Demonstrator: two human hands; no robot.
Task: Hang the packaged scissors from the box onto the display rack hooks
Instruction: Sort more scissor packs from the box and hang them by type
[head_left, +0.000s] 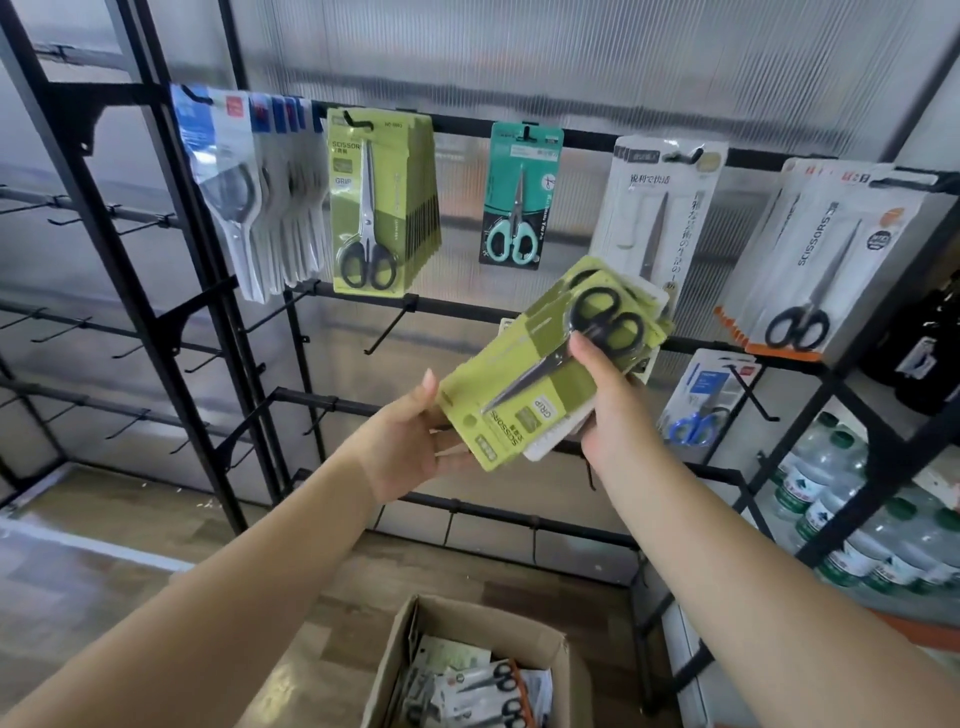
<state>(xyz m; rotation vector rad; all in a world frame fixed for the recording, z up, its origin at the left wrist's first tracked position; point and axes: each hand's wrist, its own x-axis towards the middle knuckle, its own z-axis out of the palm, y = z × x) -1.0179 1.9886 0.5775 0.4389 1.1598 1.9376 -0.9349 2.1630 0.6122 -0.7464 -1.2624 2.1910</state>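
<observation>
A stack of green scissor packs (545, 384) is held upside down and tilted between both hands in front of the black display rack (467, 306). My left hand (410, 441) grips the stack's lower left end, where the hang holes are. My right hand (608, 410) holds the right side, thumb pressed on the top pack near the black handles. Matching green packs (379, 208) hang on an upper hook. The cardboard box (467, 670) below holds more packaged scissors.
Other packs hang along the top bar: white ones (260, 197) at left, a teal one (519, 197), white Japanese-labelled ones (660, 208) and orange-trimmed ones (826, 260). A blue-handled pack (701, 400) hangs lower right. Bare hooks (387, 327) stick out below. Water bottles (857, 530) stand at right.
</observation>
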